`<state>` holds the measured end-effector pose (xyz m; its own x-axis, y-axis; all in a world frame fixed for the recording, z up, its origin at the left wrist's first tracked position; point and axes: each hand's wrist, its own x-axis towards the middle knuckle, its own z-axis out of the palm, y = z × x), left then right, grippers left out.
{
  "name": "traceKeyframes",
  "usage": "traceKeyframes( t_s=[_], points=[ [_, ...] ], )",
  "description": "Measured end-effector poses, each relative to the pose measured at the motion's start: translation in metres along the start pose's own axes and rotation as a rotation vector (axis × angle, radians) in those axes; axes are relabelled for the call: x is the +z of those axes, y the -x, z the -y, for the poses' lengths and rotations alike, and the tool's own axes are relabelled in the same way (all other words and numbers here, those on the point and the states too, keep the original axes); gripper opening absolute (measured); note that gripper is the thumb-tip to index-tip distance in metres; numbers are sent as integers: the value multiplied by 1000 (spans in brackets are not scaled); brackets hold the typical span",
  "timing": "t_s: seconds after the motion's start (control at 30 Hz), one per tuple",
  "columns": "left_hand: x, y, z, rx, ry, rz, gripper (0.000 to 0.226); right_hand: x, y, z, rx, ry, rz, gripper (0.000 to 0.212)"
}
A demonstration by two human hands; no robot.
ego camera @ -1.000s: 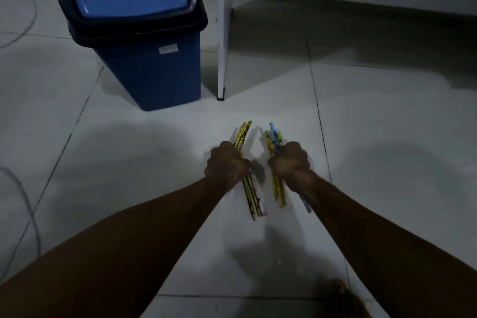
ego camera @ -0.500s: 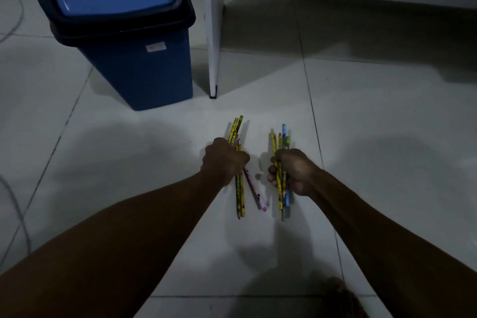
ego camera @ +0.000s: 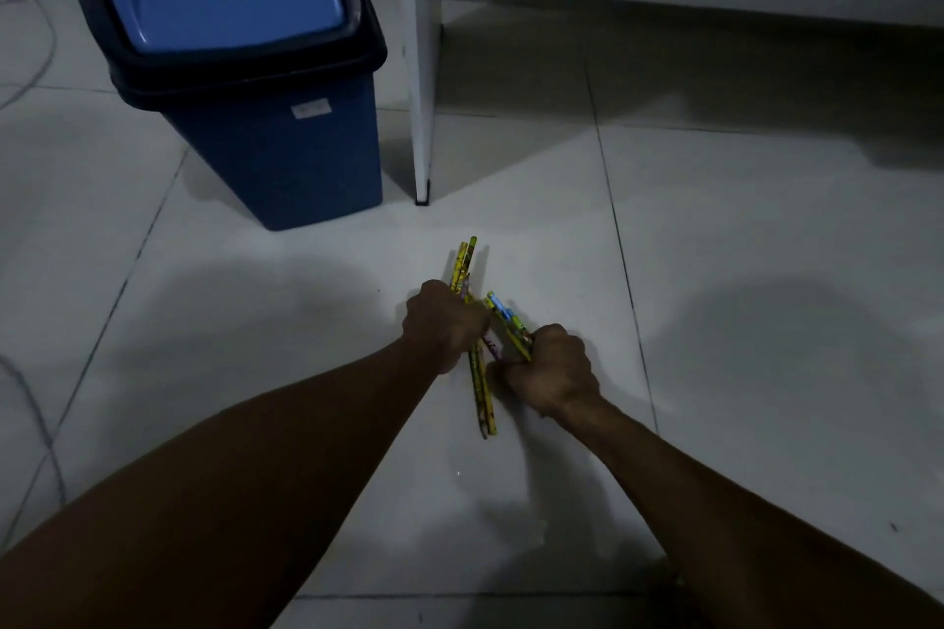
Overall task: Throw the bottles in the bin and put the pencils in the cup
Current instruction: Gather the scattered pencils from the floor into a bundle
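Head view, dim light. Bin stands at 10 o'clock, lid down; white furniture leg just to its right. No cup and no bottles in frame.

Left hand, near centre: fist closed around a yellow pencil bundle, long axis roughly 12-to-6, ends sticking out both above and below the fist.

Right hand, just beside it at 4 o'clock: fingers curled tight on a second pencil bundle, tips angled toward 11 o'clock and crossing over to the left-hand set.

Judgement: the two bundles converge and overlap between the fists, so merging them into one hand looks like the step in hand. Cup location unknown.
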<state>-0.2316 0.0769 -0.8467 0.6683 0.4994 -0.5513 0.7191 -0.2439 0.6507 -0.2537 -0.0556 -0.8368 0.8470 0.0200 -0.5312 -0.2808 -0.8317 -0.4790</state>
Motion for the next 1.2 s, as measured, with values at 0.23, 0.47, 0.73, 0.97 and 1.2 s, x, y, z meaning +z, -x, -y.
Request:
traceKeyframes(
  t_s=[0.23, 0.47, 0.73, 0.97, 1.2],
  points=[
    [-4, 0, 6, 84, -114, 31, 31, -34, -11, 6, -4, 171, 152, 26],
    [-15, 6, 3, 135, -175, 214, 31, -50, -13, 19, 146, -393, 392, 21],
    [-49, 13, -20, -79, 486, 384, 20, -43, -11, 42, 353, -1082, 466, 30],
    [-74, 32, -64, 57, 713, 342, 9, -33, -10, 68, 271, -1218, 395, 24],
    [-75, 43, -82, 299, 737, 145, 34, -29, 4, 95, 163, -1202, 270, 33]
  ],
)
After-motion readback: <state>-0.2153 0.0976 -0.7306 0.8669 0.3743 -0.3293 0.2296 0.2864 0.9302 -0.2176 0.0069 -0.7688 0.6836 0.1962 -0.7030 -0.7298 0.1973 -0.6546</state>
